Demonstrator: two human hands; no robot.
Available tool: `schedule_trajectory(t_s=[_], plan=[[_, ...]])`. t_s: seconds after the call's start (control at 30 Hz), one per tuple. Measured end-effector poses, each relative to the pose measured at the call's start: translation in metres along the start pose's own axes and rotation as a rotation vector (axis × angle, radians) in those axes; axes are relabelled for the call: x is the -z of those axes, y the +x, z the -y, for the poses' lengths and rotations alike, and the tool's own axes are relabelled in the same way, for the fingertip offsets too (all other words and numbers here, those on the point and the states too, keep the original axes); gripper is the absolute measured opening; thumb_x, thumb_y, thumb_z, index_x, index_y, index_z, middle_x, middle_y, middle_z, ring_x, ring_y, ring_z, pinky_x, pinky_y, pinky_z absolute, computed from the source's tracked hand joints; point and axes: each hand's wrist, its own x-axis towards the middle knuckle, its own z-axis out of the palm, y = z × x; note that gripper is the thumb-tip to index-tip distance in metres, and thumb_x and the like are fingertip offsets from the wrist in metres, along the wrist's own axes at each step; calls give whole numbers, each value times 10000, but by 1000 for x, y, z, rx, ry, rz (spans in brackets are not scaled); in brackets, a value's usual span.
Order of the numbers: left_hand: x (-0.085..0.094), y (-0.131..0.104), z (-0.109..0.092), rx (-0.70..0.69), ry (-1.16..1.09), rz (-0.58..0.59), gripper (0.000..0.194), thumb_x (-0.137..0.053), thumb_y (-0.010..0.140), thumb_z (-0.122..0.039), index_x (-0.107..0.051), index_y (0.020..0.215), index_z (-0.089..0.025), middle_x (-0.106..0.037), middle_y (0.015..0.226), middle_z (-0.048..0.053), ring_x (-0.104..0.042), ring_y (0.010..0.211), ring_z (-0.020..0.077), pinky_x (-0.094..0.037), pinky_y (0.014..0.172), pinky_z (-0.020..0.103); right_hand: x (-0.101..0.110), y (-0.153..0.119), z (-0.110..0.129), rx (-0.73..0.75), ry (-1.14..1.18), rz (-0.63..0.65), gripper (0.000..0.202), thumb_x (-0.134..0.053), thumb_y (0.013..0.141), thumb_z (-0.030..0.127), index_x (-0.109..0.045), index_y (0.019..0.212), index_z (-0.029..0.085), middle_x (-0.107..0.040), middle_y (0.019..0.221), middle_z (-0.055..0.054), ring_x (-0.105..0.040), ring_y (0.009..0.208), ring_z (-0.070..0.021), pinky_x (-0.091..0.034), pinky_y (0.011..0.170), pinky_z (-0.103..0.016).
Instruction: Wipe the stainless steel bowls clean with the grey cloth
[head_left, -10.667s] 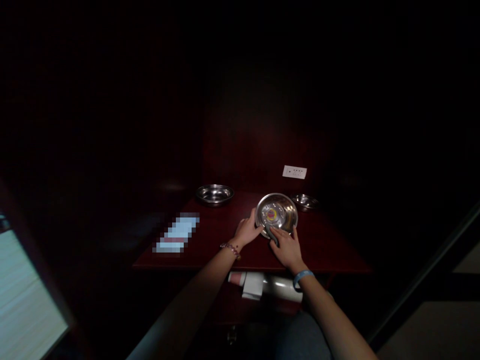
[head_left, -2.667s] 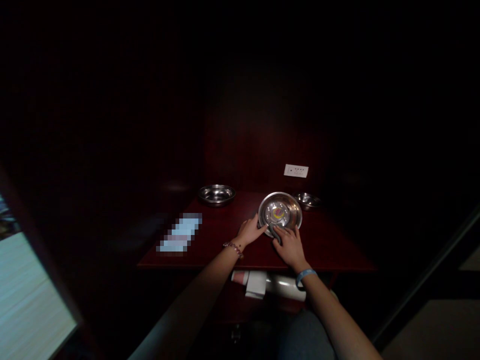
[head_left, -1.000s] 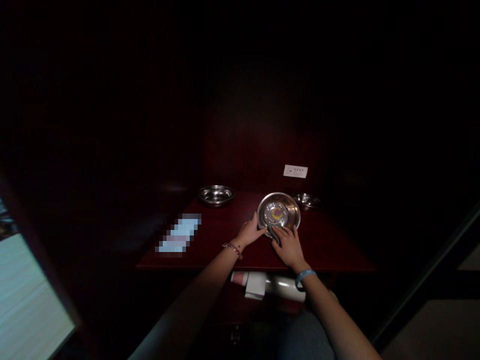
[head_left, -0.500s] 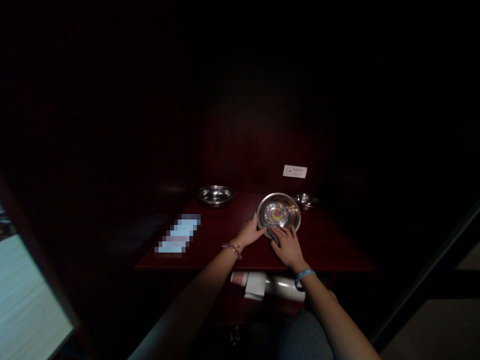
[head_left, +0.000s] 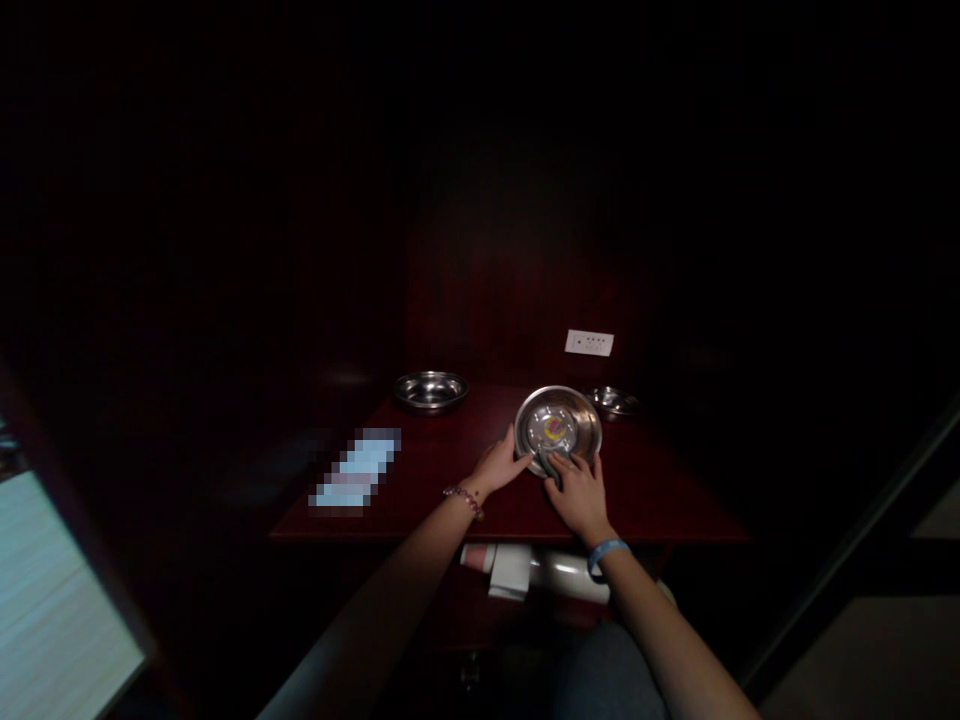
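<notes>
A shiny steel bowl point(head_left: 581, 410) with a yellow and red sticker inside is tilted toward me over the dark red table point(head_left: 450, 510). My left hand point(head_left: 497, 466) grips its left rim, thumb on the inner side. Against the lower inside of the bowl, my right hand point(head_left: 581, 495) presses a dark grey-green cloth point(head_left: 553, 463) under its fingers. Part of the cloth is hidden by the fingers.
One steel bowl point(head_left: 431, 392) stands at the back left, another point(head_left: 613, 402) at the back right. A blurred pale item point(head_left: 358, 470) lies on the left. White socket plate point(head_left: 589, 343) on the wall. Paper cups point(head_left: 478, 557) and a white roll point(head_left: 570, 575) sit below the tabletop.
My right hand has slid slightly to the right along the lower inside of the bowl with the cloth. My left hand and the bowl have stayed in place.
</notes>
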Motion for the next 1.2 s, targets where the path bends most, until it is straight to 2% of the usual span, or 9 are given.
schedule_trajectory(t_s=[0.23,0.77,1.03,1.2], plan=[[1,-1,-2,-10,-28,4,633,-640,808,-374,-388,1349,-162,-675,1158,148,-666,1037,276,-518,881,375,0,-1,0,-40,-16,-39,384,-477,896,353,-622,1243,279,-646,1273,-9,-453,1270,-253,-49,1162,-505],[1,-1,-4,33,-7,-2,658,-635,805,-363,-371,1374,-164,-684,1141,139,-670,1025,282,-515,883,377,-2,0,-3,-14,-1,-1,415,-450,911,351,-594,1285,243,-627,1296,-51,-425,1294,-262,-79,1159,-521],[1,-1,-4,35,-24,-20,659,-653,800,-357,-379,1364,-157,-656,1194,161,-644,1083,283,-498,925,388,-2,2,-5,92,44,75,472,-446,903,328,-523,1361,244,-564,1378,-12,-375,1333,-243,-95,1175,-493],[0,1,0,26,-28,-11,649,-638,811,-363,-371,1363,-153,-664,1171,158,-649,1075,280,-507,912,385,-3,2,-4,105,43,86,485,-438,907,324,-501,1380,242,-553,1390,-17,-382,1336,-230,-96,1179,-484]])
